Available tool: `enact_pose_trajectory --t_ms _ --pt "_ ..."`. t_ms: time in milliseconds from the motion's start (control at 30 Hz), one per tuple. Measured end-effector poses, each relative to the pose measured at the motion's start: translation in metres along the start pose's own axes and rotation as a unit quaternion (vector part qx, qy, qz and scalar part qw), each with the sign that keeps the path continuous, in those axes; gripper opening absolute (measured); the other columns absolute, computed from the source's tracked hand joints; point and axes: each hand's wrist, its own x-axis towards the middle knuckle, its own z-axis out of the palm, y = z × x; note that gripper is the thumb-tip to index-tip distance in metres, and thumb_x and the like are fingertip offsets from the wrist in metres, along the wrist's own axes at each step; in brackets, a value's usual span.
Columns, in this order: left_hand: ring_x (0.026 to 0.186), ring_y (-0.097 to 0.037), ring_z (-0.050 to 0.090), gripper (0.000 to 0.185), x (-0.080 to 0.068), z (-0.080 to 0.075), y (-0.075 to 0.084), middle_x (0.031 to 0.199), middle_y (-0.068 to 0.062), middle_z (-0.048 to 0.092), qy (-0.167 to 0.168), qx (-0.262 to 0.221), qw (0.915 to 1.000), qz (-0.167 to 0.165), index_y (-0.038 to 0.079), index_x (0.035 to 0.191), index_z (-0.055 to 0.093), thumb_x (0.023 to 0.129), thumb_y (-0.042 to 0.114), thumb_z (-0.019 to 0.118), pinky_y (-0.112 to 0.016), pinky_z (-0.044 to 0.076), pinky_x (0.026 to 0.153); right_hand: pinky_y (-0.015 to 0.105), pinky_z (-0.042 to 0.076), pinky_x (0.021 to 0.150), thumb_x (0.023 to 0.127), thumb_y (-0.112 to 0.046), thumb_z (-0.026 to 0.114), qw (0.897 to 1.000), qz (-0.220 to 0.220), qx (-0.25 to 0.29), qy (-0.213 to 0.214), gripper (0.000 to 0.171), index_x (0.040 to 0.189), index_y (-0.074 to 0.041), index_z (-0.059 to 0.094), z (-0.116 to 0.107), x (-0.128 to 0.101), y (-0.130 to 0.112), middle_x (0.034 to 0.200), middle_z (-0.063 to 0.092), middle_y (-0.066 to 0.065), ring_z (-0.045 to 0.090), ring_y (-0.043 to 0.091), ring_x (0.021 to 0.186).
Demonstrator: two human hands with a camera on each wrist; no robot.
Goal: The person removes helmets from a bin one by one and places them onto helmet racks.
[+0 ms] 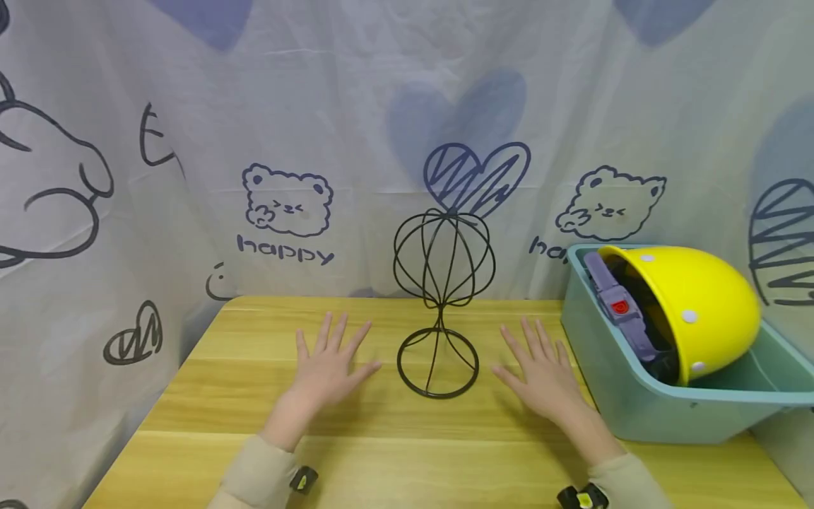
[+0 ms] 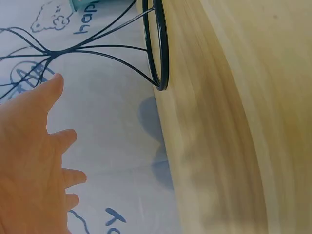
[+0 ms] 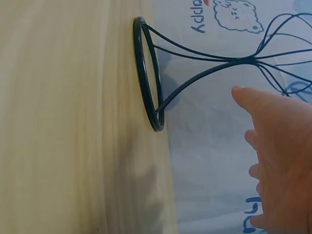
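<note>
A black wire stand [image 1: 439,308] with a round cage top and a ring base stands upright on the wooden table. To its left my left hand [image 1: 326,371] is held with fingers spread and straight, holding nothing. My right hand [image 1: 543,375] mirrors it on the other side, fingers likewise spread, palm free. Both thumbs point toward the stand, with a gap on each side. In the left wrist view the stand's ring base [image 2: 158,48] shows beyond the thumb. The right wrist view shows the wire stem [image 3: 209,59] above the right thumb.
At the right a teal bin [image 1: 642,410] holds a yellow helmet [image 1: 712,304] with a purple strap [image 1: 620,304] facing the stand. A white curtain [image 1: 356,120] with printed bears and hearts hangs behind the wooden table [image 1: 210,396].
</note>
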Motion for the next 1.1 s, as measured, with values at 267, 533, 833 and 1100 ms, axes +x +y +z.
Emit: enact_pose_trajectory --t_ms 267,533,833,1100 --pt "0.139 -0.028 -0.009 0.069 -0.016 -0.011 0.002 0.151 -0.003 0.0 0.002 0.014 0.9991 0.04 0.043 0.14 0.006 0.081 0.072 0.025 -0.062 -0.016 0.101 0.061 0.003 0.107 0.084 -0.063 0.035 0.999 -0.026 -0.024 0.007 0.07 0.143 -0.036 0.007 -0.013 -0.021 0.002 0.152 -0.007 0.002 -0.011 0.026 0.139" --pt "0.139 -0.027 -0.008 0.069 -0.032 -0.023 0.012 0.151 -0.001 0.001 0.016 0.044 0.9951 0.088 0.043 0.14 0.009 0.08 0.073 0.025 -0.062 -0.013 0.103 0.034 -0.021 0.108 0.085 -0.064 0.032 0.995 -0.05 -0.074 0.031 0.067 0.142 -0.037 0.01 -0.04 -0.044 0.0 0.152 -0.003 0.0 -0.007 0.023 0.14" --pt "0.14 -0.025 -0.008 0.067 -0.041 -0.043 0.032 0.152 0.001 0.004 0.038 0.074 0.9859 0.145 0.047 0.139 0.007 0.08 0.072 0.026 -0.061 -0.012 0.105 0.031 -0.018 0.11 0.084 -0.059 0.042 0.989 -0.073 -0.106 0.067 0.066 0.142 -0.033 0.022 -0.078 -0.071 -0.001 0.153 0.006 0.0 -0.001 0.023 0.141" --pt "0.141 -0.024 -0.003 0.068 -0.047 -0.06 0.054 0.152 0.001 0.01 0.075 0.089 0.969 0.218 0.044 0.14 0.014 0.08 0.072 0.027 -0.06 -0.002 0.108 0.04 -0.005 0.114 0.081 -0.048 0.056 0.984 -0.084 -0.111 0.11 0.068 0.14 -0.028 0.029 -0.115 -0.091 0.013 0.148 0.025 0.007 0.011 0.026 0.139"
